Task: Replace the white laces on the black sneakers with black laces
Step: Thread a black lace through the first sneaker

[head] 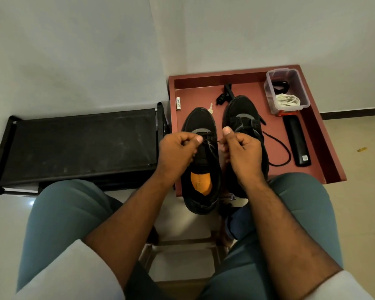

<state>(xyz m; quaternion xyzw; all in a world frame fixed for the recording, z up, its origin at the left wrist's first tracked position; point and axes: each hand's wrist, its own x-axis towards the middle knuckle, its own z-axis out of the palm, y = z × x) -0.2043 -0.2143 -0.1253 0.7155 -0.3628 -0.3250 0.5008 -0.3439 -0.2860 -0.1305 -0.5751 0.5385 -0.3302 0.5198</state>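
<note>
- Head view: left hand [178,152] and right hand [241,151] each pinching an end of the black lace [210,138] over left sneaker [201,161].
- Right sneaker [243,113] just beside, on red surface [325,148].

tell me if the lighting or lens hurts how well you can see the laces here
Head view: dim, warm light; the black lace pinched by the left hand and right hand nearly melts into the black left sneaker. Wide-angle distortion bows the red tray edges. A small glare spot sits on the floor. No marked blur.
</note>
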